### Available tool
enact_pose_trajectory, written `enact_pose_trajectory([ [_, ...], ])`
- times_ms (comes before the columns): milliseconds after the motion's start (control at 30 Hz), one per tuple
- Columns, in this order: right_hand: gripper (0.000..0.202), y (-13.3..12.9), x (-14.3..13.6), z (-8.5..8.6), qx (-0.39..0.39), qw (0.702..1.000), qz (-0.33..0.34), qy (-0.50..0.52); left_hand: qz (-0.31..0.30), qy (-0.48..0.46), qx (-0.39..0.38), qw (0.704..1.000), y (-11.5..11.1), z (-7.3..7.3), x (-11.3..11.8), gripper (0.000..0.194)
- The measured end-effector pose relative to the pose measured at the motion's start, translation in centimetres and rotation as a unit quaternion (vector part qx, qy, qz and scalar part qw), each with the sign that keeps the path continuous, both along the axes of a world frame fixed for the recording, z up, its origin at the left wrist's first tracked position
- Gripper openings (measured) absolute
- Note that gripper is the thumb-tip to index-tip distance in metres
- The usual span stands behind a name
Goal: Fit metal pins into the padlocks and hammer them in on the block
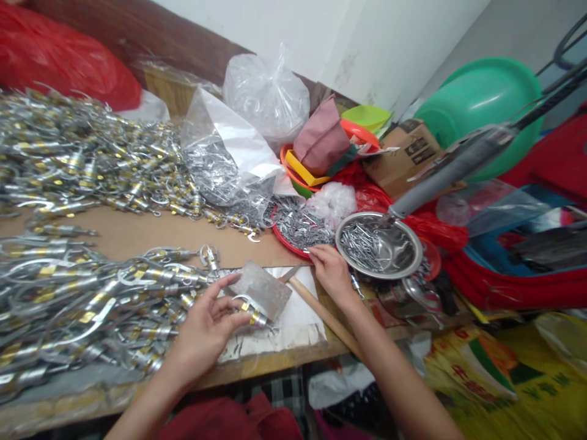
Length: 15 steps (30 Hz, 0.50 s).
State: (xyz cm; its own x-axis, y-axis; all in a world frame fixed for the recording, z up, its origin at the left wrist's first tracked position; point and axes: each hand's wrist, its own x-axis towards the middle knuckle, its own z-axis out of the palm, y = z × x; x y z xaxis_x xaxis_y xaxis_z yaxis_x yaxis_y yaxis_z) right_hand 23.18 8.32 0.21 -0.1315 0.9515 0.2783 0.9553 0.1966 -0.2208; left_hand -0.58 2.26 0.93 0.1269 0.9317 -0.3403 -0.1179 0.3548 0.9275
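Observation:
My left hand is closed around a silver metal fitting with a yellow band and a curved silver hook, holding it over the front of the bench. Just behind it stands a flat grey metal block on white paper. My right hand pinches a small shiny metal piece at the near rim of a red plate, which is heaped with small grey metal parts. Beneath my right forearm lies a wooden handle; its far end, by a dark blade, shows beside the block.
Many similar fittings are piled on the left and along the front. A steel bowl of metal pins stands right of the red plate, a grey tool arm slanting over it. Clear bags, a cardboard box and a green basin are behind.

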Motion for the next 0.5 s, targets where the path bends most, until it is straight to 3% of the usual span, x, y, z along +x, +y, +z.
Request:
enact_pose_trajectory([
  [100, 0.024, 4.2, -0.7, 0.3, -0.03, 0.999, 0.014, -0.037, -0.002, -0.004, 0.002, 1.0, 0.0, -0.1, 0.1, 0.065],
  [200, 0.018, 6.8, -2.0, 0.5, -0.07, 0.994, 0.028, -0.075, 0.014, -0.003, 0.008, 1.0, -0.1, -0.4, 0.1, 0.063],
  [300, 0.019, 7.8, -2.9, 0.6, -0.09, 0.991, 0.033, -0.097, 0.033, 0.009, 0.025, 0.999, -0.4, -0.6, 0.1, 0.049],
  [400, 0.019, 7.9, -2.8, 0.6, -0.091, 0.991, 0.035, -0.096, 0.034, 0.093, 0.051, 0.994, -0.6, -0.8, -0.1, 0.018],
  [500, 0.015, 7.7, -1.8, 0.1, -0.078, 0.994, 0.031, -0.074, 0.041, 0.177, 0.105, 0.978, -0.6, -0.9, -0.2, 0.01],
])
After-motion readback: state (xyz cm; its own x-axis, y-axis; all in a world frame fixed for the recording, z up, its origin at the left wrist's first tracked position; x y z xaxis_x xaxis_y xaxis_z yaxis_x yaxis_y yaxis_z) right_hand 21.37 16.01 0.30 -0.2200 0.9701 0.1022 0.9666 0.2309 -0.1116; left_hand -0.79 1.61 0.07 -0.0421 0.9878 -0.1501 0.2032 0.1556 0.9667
